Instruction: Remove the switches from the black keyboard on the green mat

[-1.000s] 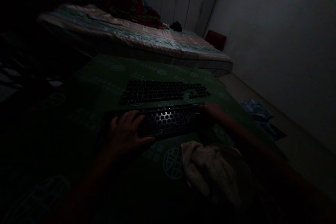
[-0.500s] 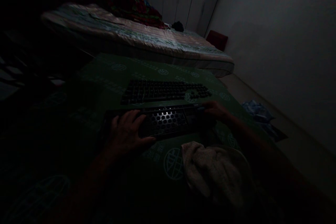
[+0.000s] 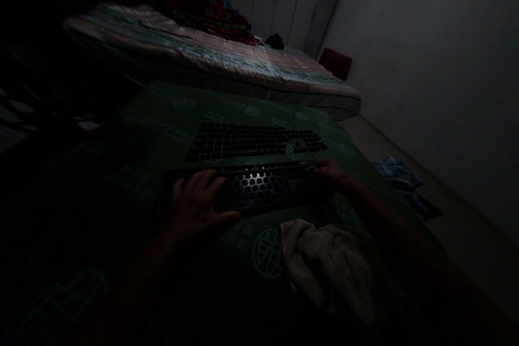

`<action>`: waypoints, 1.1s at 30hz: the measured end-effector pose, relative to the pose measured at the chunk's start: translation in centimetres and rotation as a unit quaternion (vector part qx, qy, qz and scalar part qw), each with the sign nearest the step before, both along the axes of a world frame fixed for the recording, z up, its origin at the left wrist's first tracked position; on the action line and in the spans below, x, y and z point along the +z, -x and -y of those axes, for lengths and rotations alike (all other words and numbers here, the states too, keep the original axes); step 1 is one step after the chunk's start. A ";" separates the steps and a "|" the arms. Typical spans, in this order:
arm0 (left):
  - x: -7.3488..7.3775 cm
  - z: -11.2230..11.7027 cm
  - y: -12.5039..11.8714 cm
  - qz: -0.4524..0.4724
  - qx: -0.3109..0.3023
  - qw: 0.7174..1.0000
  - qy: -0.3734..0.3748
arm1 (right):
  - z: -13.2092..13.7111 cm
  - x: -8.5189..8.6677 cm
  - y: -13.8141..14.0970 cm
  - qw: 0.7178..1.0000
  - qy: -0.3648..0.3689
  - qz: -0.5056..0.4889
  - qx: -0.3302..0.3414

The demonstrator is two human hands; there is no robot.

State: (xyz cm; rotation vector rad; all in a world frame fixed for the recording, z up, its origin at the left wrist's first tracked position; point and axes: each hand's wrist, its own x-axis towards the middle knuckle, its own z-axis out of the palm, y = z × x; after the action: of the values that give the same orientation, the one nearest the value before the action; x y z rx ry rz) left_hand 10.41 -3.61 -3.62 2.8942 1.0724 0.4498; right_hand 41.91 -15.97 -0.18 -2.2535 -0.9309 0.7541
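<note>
A dark keyboard base (image 3: 257, 183) without keycaps lies across the green-covered table, its honeycomb-like middle catching light. My left hand (image 3: 197, 197) rests over its left end, fingers spread on top and thumb stretched along the near edge. At the right end, my right hand (image 3: 330, 170) is closed in a pinch, with a small bluish thing at its fingertips, too dark to name. Beyond the base, black keycaps (image 3: 243, 139) are laid out in keyboard order. A crumpled greyish cloth (image 3: 328, 262) lies nearer me, left of my right forearm.
The green table cover (image 3: 227, 102) bears pale globe prints. Behind it stands a bed (image 3: 227, 62) with a red patterned blanket (image 3: 206, 13). A wall (image 3: 438, 43) rises at right, and bluish cloth or plastic (image 3: 399, 173) lies on the floor. The light is very dim.
My right hand has shifted slightly at the keyboard base's right end, the bluish thing moving with it. My left hand, the keycaps and the crumpled cloth stay in place.
</note>
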 end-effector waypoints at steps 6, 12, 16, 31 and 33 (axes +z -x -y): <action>0.1 0.0 0.0 0.002 -0.002 1.000 0.001 | 1.5 0.1 0.4 0.999 0.021 -0.021 0.018; -0.1 -0.1 0.0 0.019 -0.003 1.000 0.004 | 2.4 -0.1 0.8 0.999 0.026 -0.016 0.031; 0.0 -0.1 0.0 0.004 0.001 1.000 -0.002 | 2.5 0.2 1.1 0.999 0.032 -0.019 0.038; -0.3 -0.4 0.1 0.011 -0.001 1.000 0.001 | 3.0 -0.9 1.2 0.992 0.011 0.083 0.099; -0.4 -0.5 0.1 0.014 -0.005 1.000 0.000 | 3.2 -0.7 1.2 0.992 0.018 0.073 0.097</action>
State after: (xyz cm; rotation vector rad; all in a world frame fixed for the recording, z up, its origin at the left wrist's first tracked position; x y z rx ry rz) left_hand 10.31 -3.14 -4.00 2.8836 1.0524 0.4879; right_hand 40.71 -19.15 -0.85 -2.2966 -1.2290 0.7017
